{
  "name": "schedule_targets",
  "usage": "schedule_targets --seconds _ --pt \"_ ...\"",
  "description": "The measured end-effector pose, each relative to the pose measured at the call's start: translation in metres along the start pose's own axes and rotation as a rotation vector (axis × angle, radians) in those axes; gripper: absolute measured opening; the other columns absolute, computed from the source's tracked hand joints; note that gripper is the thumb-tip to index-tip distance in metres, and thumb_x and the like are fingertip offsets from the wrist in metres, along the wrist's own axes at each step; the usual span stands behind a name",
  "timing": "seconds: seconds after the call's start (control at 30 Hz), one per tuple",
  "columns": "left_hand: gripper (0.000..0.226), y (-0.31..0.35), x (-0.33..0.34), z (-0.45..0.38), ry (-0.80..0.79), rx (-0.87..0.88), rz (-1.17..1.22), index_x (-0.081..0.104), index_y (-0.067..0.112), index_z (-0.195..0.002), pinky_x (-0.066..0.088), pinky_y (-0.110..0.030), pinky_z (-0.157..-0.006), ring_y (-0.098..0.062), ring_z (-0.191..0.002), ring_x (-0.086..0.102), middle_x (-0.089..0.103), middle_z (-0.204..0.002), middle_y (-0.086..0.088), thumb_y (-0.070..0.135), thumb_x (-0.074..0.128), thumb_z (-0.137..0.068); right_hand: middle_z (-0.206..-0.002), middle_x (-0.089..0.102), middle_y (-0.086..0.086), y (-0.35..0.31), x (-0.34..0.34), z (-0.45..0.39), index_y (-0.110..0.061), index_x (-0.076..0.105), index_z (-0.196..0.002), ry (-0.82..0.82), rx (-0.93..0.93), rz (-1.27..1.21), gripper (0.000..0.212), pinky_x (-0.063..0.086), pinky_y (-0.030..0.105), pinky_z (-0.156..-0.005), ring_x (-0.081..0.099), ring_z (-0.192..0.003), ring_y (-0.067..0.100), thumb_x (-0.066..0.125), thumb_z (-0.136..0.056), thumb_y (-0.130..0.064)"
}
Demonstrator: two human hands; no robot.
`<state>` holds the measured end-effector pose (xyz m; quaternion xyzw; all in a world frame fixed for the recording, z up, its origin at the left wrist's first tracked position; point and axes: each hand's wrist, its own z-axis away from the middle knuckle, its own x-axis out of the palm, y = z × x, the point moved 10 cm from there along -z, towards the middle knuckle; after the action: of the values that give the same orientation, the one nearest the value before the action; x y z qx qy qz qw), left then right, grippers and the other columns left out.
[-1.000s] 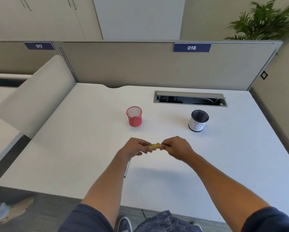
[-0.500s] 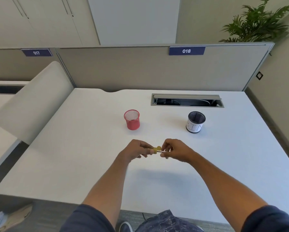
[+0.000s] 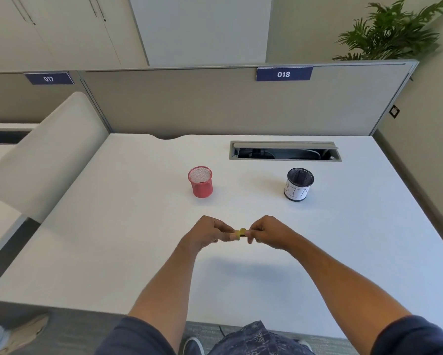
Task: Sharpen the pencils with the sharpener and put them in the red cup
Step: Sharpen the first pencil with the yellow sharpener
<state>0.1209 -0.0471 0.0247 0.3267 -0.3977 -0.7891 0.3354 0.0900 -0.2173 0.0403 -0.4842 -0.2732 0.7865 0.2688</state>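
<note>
Versus half a second back, hands closer together; left hand point(image 3: 206, 233) and right hand point(image 3: 267, 233) both pinch one yellow sharpener point(image 3: 240, 233) above the desk point(image 3: 112, 239); pencil hidden; one red cup point(image 3: 200, 181), one black cup point(image 3: 299, 184) beyond.

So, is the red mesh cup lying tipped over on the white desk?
No, the red mesh cup stands upright on the white desk, open rim up, left of the black mesh cup.

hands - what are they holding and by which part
Both the left hand and right hand pinch a small yellow sharpener between them at its ends; any pencil is hidden by the fingers.
</note>
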Motion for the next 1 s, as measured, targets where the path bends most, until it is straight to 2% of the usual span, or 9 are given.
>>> schedule_targets --seconds 0.13,0.2,0.3,0.37,0.5,0.63,0.77,0.87,1.0 --pt "0.028 0.005 0.001 0.000 0.010 0.032 -0.008 0.082 0.010 -0.097 0.040 -0.019 -0.063 -0.004 -0.066 0.061 0.075 -0.076 -0.001 0.007 0.088 -0.069 -0.054 0.052 -0.006 0.004 0.009 0.002 -0.017 0.079 -0.077 -0.111 0.056 -0.111 0.037 0.031 0.024 -0.052 0.041 -0.051 0.010 0.059 -0.100 -0.039" --pt "0.029 0.008 0.000 -0.001 0.033 0.041 -0.014 0.081 0.009 -0.099 0.040 -0.019 -0.060 -0.001 -0.065 0.062 0.075 -0.076 0.002 0.005 0.087 -0.071 -0.054 0.051 -0.006 0.006 0.011 0.003 -0.013 0.077 -0.083 -0.138 0.078 -0.155 0.039 0.029 0.023 -0.050 0.038 -0.053 0.013 0.058 -0.100 -0.042" --pt "0.025 0.007 -0.004 -0.002 0.054 0.038 -0.018 0.081 0.014 -0.097 0.039 -0.024 -0.062 -0.007 -0.069 0.060 0.073 -0.077 0.004 0.014 0.088 -0.073 -0.061 0.064 -0.008 0.002 0.006 0.003 -0.019 0.069 -0.094 -0.105 0.026 -0.119 0.025 0.037 0.024 -0.054 0.050 -0.058 0.009 0.071 -0.090 -0.044" --pt "0.023 0.002 -0.005 -0.002 0.051 0.003 -0.002 0.080 0.014 -0.096 0.040 -0.026 -0.064 -0.010 -0.069 0.060 0.073 -0.079 0.001 0.022 0.086 -0.076 -0.070 0.070 -0.008 -0.004 0.001 0.000 -0.023 0.064 -0.094 -0.057 -0.051 -0.045 0.019 0.045 0.029 -0.061 0.056 -0.063 0.006 0.076 -0.085 -0.035" --pt "0.038 -0.005 -0.004 0.000 0.053 -0.079 0.043 0.079 0.009 -0.090 0.043 -0.025 -0.062 -0.015 -0.060 0.058 0.070 -0.073 -0.004 0.046 0.077 -0.082 -0.089 0.067 -0.013 -0.022 -0.017 0.000 -0.030 0.068 -0.093 0.181 -0.170 0.262 0.006 0.048 0.031 -0.070 0.057 -0.078 0.006 0.069 -0.092 -0.035" --pt "0.044 -0.008 -0.002 -0.005 0.022 -0.076 0.172 0.082 0.010 -0.089 0.036 -0.023 -0.055 -0.019 -0.061 0.039 0.061 -0.079 -0.012 0.051 0.070 -0.083 -0.101 0.069 -0.014 -0.039 -0.021 0.007 -0.030 0.072 -0.106 0.313 -0.302 0.422 0.019 0.039 0.028 -0.071 0.058 -0.095 0.009 0.056 -0.102 -0.039" --pt "0.028 -0.004 -0.004 -0.005 -0.020 -0.053 0.098 0.080 0.008 -0.085 0.039 -0.025 -0.062 -0.017 -0.061 0.047 0.065 -0.070 -0.009 0.036 0.080 -0.083 -0.090 0.071 -0.011 -0.026 -0.015 0.004 -0.031 0.076 -0.102 0.192 -0.167 0.374 0.026 0.041 0.029 -0.070 0.058 -0.085 0.011 0.052 -0.103 -0.040" --pt "0.022 -0.003 -0.005 -0.002 -0.024 -0.046 -0.028 0.081 0.014 -0.088 0.042 -0.022 -0.066 -0.009 -0.066 0.056 0.070 -0.073 -0.002 0.032 0.086 -0.077 -0.065 0.055 -0.008 -0.010 -0.003 0.000 -0.025 0.079 -0.088 0.023 -0.040 0.126 0.030 0.038 0.029 -0.061 0.048 -0.060 0.009 0.056 -0.100 -0.040" --pt "0.024 0.002 0.000 -0.003 -0.025 0.023 -0.056 0.082 0.014 -0.096 0.036 -0.024 -0.061 -0.007 -0.069 0.053 0.069 -0.081 -0.001 0.017 0.088 -0.073 -0.058 0.050 -0.004 -0.003 0.013 0.004 -0.018 0.077 -0.083 -0.162 0.039 -0.124 0.039 0.030 0.023 -0.053 0.039 -0.051 0.009 0.056 -0.101 -0.045"
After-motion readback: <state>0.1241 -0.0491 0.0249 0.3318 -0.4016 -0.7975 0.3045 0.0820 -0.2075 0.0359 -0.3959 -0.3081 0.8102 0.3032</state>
